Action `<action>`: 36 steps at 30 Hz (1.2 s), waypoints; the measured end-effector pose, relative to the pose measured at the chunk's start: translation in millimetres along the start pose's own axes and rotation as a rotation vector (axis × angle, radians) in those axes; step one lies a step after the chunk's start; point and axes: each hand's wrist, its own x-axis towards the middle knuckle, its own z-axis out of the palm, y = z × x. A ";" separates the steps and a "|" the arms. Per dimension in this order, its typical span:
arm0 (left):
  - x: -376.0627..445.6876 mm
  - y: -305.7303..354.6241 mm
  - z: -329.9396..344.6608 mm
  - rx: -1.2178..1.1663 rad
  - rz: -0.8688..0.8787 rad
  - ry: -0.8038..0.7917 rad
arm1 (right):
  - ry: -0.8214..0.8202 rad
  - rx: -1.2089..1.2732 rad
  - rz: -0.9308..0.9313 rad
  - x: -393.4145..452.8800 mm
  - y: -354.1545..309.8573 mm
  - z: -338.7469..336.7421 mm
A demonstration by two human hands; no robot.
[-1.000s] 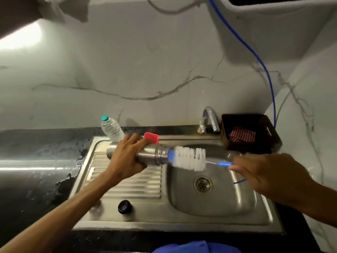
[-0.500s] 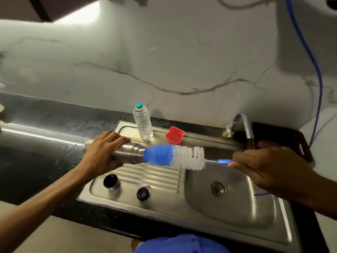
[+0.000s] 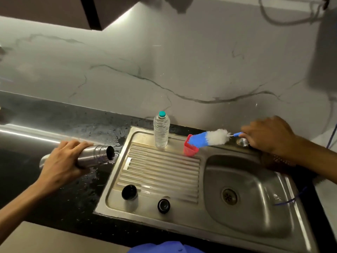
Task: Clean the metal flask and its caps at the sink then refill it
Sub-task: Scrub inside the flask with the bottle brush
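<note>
**Inspector:** What was found at the left of the counter?

**Clerk:** The left hand (image 3: 63, 162) was wrapped round the body of the metal flask (image 3: 94, 155), fingers curled over the top of it. The flask lay nearly level above the wet black counter (image 3: 54, 125), its open mouth pointing right toward the sink (image 3: 284, 232). It was clear of the sink's left edge.

**Inspector:** And on the draining board?

**Clerk:** Two caps stood near the front edge of the ribbed board (image 3: 160, 172). The larger cap (image 3: 129, 192) sat to the left, open end up, dark inside. The smaller black cap (image 3: 163, 205) sat just to its right, apart from it. At the back of the board a clear plastic bottle (image 3: 161, 131) stood upright with a teal lid on.

**Inspector:** Further right?

**Clerk:** A red cup (image 3: 190, 147) stood tilted at the back, right of the bottle. The blue end of a bottle brush (image 3: 209, 137) rested in its mouth; the white bristles followed, then a thin wire stem.

**Inspector:** Who held the brush?

**Clerk:** The right hand (image 3: 269, 136) pinched the blue handle at its far end, above the back rim of the sink. The brush was well apart from the flask.

**Inspector:** The basin?

**Clerk:** The basin (image 3: 255, 198) showed a round drain (image 3: 229, 196) at its bottom. A thin blue cord (image 3: 290, 199) lay across its right rim.
</note>
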 end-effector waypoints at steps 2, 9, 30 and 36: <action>0.0 -7.8 5.4 -0.026 -0.016 0.013 | -0.033 -0.073 -0.029 21.5 -14.8 0.7; -3.5 -39.3 23.9 -0.165 -0.106 -0.023 | -0.139 -0.193 -0.088 71.2 -68.7 -15.2; 50.1 38.2 88.2 -0.365 0.002 -0.213 | -0.152 0.102 0.288 13.1 -21.1 -19.5; 79.5 127.6 112.5 -0.471 0.059 -0.353 | -0.158 0.241 0.361 -51.9 14.0 3.5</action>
